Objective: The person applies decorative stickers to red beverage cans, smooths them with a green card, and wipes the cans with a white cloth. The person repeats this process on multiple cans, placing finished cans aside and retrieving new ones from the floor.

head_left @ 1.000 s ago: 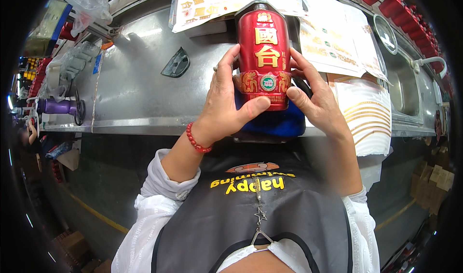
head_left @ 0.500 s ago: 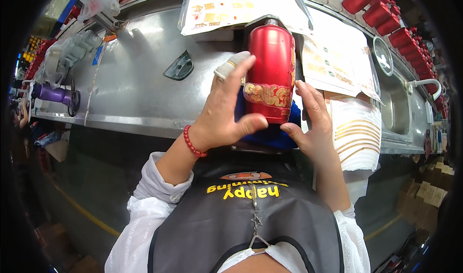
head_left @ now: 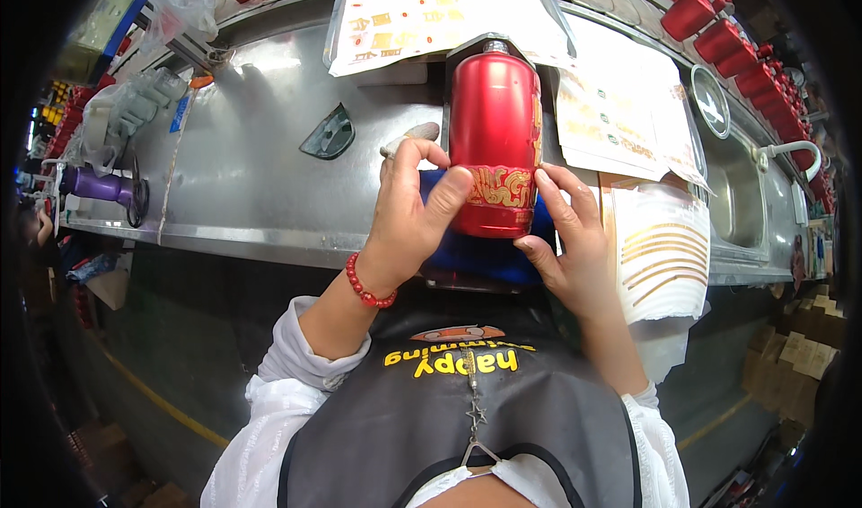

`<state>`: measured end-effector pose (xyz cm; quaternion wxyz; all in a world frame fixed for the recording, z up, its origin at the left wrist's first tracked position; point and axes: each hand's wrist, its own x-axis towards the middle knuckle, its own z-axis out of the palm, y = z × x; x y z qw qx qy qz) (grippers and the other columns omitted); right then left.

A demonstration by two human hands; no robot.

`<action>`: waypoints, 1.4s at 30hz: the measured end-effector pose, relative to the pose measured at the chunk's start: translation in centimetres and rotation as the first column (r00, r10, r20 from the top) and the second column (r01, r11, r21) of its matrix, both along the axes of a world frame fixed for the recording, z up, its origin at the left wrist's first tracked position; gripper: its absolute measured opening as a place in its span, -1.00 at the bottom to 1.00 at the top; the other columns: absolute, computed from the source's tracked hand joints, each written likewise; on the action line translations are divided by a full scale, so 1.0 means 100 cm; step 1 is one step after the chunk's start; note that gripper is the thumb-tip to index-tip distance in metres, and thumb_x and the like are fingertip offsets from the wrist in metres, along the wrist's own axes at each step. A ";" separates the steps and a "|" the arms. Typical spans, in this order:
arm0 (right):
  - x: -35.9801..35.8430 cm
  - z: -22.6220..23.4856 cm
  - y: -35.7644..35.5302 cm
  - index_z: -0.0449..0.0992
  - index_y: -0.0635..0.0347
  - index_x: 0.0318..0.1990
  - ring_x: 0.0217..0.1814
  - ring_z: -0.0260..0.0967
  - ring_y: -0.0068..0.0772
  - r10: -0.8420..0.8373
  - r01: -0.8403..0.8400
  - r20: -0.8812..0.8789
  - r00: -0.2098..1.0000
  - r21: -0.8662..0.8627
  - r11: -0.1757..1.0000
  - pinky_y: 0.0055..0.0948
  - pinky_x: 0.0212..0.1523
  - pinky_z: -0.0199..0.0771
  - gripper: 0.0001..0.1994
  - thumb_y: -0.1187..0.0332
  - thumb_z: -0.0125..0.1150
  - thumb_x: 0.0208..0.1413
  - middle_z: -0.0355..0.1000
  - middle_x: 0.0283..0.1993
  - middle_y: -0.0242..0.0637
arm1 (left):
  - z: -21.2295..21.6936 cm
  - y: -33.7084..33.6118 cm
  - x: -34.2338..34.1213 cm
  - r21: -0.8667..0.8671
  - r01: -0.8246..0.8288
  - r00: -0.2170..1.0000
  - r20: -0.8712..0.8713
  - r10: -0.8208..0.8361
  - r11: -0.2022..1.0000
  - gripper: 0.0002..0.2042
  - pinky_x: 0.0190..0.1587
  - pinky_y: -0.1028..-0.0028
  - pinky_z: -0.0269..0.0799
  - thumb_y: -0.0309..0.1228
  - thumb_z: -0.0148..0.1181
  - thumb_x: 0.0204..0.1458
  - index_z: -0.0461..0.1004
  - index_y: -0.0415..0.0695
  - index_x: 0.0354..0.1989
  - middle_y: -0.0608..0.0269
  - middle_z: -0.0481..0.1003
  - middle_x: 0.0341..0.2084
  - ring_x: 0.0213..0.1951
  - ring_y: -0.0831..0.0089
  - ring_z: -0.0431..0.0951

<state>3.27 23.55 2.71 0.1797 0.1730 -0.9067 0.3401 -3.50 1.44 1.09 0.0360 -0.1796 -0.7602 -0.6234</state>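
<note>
A glossy red bottle with a gold-patterned band round its lower part lies with its neck pointing away from me. Beneath its near end is a blue pad or cloth. My left hand has its thumb pressed on the band's left end, its other fingers bent along the bottle's left side; pale covers sit on some fingertips. From the right, my right hand touches the bottle's edge with its fingertips, its thumb by the base corner. The bottle's underside is hidden.
A dark green curved piece lies on the metal bench. Decal sheets cover a tray at the back; more sheets and gold strips on white paper lie right. Beyond are a sink and rows of red bottles.
My left thumb has come up from below the base onto the gold band, and the left fingers have bent in. The bottle has shifted slightly left and towards me; my right fingers have closed in.
</note>
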 end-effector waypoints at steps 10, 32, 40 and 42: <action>0.000 0.002 -0.003 0.39 0.28 0.31 0.25 0.31 0.02 -0.002 0.002 0.003 1.000 -0.012 1.000 -0.18 0.20 0.38 -0.33 0.27 0.45 0.04 0.30 0.28 0.01 | 0.007 0.001 0.007 -0.034 -0.181 0.977 -0.117 0.176 0.983 -0.87 0.17 0.26 0.20 -0.37 0.21 0.20 0.43 -0.12 -0.20 0.18 0.47 -0.27 -0.04 0.25 0.39; 0.006 -0.007 -0.004 0.42 0.01 0.34 0.30 0.26 0.12 -0.004 0.004 -0.034 0.999 -0.020 1.000 -0.08 0.28 0.33 -0.34 0.41 0.43 0.00 0.23 0.34 0.06 | 0.007 0.011 0.027 -0.471 -0.268 0.714 -0.683 -0.155 0.841 -0.39 0.43 -0.28 -0.31 -0.23 0.24 0.11 0.30 0.21 0.40 0.26 0.44 0.18 0.36 0.06 0.19; 0.008 -0.009 -0.001 0.39 0.06 0.35 0.34 0.22 0.09 0.000 -0.001 -0.026 1.000 -0.019 1.000 -0.10 0.33 0.27 -0.37 0.35 0.39 0.09 0.21 0.37 0.04 | 0.013 0.005 0.022 -0.595 -0.261 0.763 -0.609 -0.216 0.760 -0.35 0.44 -0.29 -0.34 -0.18 0.29 0.09 0.28 0.14 0.41 0.29 0.56 -0.01 0.40 0.05 0.18; 0.009 -0.008 0.000 0.38 0.08 0.36 0.38 0.19 0.08 0.021 -0.021 -0.035 0.999 0.013 1.000 -0.11 0.36 0.23 -0.39 0.34 0.36 0.13 0.19 0.39 0.02 | 0.003 0.003 0.023 -0.463 -0.170 0.817 -0.560 -0.138 0.870 -0.25 0.42 -0.29 -0.30 -0.16 0.39 0.02 0.25 0.04 0.42 0.22 0.50 0.10 0.40 -0.05 0.16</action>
